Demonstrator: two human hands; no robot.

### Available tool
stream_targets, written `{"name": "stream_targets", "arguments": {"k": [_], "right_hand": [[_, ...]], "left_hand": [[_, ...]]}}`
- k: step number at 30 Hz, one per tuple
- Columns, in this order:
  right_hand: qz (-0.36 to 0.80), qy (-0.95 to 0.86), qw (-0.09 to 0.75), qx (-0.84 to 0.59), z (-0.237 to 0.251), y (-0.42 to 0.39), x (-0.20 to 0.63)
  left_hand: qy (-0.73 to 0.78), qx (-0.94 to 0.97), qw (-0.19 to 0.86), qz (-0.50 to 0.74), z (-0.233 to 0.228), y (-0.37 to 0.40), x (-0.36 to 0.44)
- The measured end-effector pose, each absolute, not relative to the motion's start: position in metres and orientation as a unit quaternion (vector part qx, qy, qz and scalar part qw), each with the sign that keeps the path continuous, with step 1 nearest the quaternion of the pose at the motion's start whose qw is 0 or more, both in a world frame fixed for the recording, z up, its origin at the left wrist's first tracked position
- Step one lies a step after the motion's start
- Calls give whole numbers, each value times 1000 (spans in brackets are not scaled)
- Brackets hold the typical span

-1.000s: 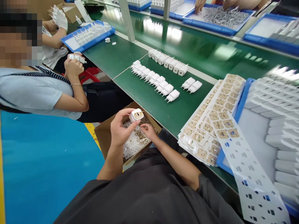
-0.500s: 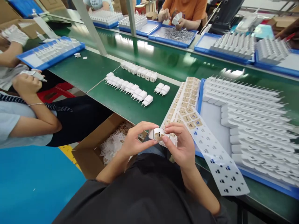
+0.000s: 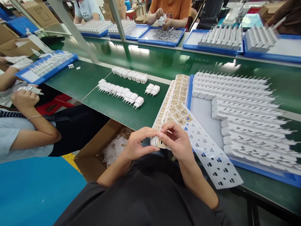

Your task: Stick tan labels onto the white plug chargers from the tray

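Over my lap, in the head view, my left hand (image 3: 138, 141) pinches a white plug charger (image 3: 154, 141) between thumb and fingers. The charger's end face, with a dark port slot and a tan label (image 3: 161, 144), is turned up toward me. My right hand (image 3: 177, 139) closes on the same end, its thumb and fingertips pressed at the label's upper edge and partly covering it. Right beside the hands lie sheets of tan labels (image 3: 180, 91). A partly used label sheet (image 3: 207, 147) slants over the tray's edge, its lower part a see-through backing.
A blue tray (image 3: 191, 91) with rows of white chargers stands at right. Two rows of chargers (image 3: 122, 91) and a separate pair (image 3: 152, 89) sit on the green bench. Below is a cardboard box (image 3: 91, 157) of scraps. A co-worker's arm (image 3: 35, 125) is at left.
The charger has tilted so its labelled face points more upward, and my right thumb has moved onto the label's top edge. The whole view has shifted slightly, moving bench items leftward.
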State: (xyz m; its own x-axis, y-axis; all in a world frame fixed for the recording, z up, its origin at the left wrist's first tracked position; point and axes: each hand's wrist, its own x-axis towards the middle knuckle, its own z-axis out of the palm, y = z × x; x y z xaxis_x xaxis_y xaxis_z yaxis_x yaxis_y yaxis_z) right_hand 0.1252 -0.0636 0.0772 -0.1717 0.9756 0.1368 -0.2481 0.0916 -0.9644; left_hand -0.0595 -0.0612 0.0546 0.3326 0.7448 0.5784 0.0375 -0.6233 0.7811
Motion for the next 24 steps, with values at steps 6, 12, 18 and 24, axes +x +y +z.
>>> {"name": "stream_targets", "arguments": {"k": [6, 12, 18, 24], "right_hand": [[591, -481, 560, -324, 74, -67, 133], [584, -467, 576, -330, 73, -74, 128], [580, -447, 588, -343, 67, -76, 135], [575, -433, 604, -343, 69, -81, 140]], "left_hand": [[271, 707, 378, 533, 50, -58, -54], [263, 718, 340, 548, 46, -54, -48], [239, 714, 337, 565, 41, -49, -40], [209, 722, 340, 565, 38, -43, -32]]}}
